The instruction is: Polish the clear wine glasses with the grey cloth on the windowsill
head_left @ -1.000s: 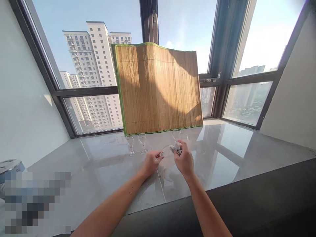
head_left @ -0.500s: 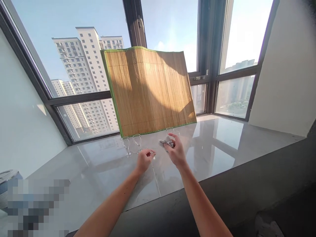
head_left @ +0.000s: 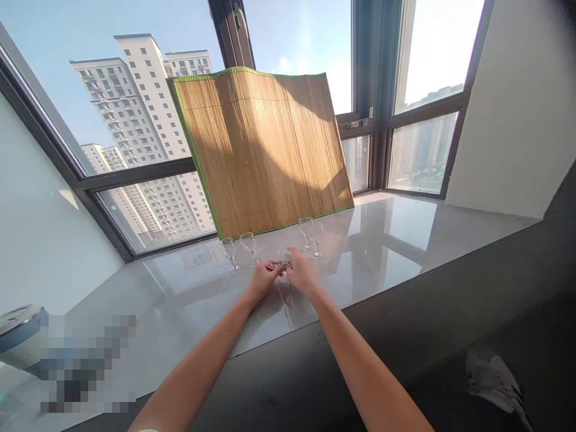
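Observation:
My left hand (head_left: 261, 281) is closed at the middle of the glossy sill (head_left: 189, 324), its fingers pinching a small clear glass (head_left: 273, 259) that is mostly hidden. My right hand (head_left: 304, 276) is closed right against it, gripping a grey cloth (head_left: 288, 257) of which only a bit shows between the fingers. Left of my hands stand two stemmed glasses, one nearer (head_left: 228, 247) and one farther (head_left: 248, 243). Behind my right hand are two more upright stemmed glasses, one (head_left: 306, 229) beside the other (head_left: 317, 234).
A bamboo mat (head_left: 265, 162) with green edging leans on the window frame (head_left: 146, 175) behind the glasses. At the lower left sits a grey round container (head_left: 21, 339) beside a blurred-out patch. The sill's front edge drops near my forearms. A whitish object (head_left: 490, 378) lies low at the right.
My right hand has moved left and down with the cloth, from apart to touching my left hand. The two glasses behind it now show fully. The view has shifted slightly.

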The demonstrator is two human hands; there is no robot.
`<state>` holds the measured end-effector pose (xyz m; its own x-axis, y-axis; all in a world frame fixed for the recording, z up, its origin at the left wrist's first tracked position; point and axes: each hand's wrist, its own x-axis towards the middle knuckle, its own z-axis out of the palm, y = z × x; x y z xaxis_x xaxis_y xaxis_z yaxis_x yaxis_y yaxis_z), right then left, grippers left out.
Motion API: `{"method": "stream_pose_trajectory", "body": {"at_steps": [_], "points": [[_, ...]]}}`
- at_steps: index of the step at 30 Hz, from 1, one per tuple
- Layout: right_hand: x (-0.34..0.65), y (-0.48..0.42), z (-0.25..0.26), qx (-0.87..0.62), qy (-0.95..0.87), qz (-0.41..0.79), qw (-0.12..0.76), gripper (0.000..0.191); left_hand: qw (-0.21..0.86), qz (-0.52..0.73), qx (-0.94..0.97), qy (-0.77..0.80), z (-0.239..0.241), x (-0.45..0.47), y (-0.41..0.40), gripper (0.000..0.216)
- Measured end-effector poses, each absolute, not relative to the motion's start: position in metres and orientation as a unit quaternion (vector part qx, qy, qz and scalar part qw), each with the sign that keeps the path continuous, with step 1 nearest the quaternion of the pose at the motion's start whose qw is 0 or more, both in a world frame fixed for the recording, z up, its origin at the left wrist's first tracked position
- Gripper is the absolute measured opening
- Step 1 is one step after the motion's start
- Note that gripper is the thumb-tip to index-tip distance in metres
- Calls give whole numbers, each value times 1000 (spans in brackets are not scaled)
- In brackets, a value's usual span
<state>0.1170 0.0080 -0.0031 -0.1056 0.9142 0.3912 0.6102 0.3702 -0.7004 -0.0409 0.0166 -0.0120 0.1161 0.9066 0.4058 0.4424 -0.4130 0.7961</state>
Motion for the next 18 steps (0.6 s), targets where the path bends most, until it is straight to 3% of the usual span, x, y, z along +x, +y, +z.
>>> {"method": "stream_pose_trajectory", "body": {"at_steps": [5, 14, 18], "points": [[120, -1, -13, -534, -716, 200, 402, 49, 284, 469, 679, 488, -19, -38, 23, 38], [137, -2, -3, -588, -709, 214, 326, 61, 318, 447, 680, 486, -21, -35, 28, 35], [141, -2, -1, -601, -699, 206, 328, 60, 350, 451, 658, 490, -22, -32, 28, 54]]}}
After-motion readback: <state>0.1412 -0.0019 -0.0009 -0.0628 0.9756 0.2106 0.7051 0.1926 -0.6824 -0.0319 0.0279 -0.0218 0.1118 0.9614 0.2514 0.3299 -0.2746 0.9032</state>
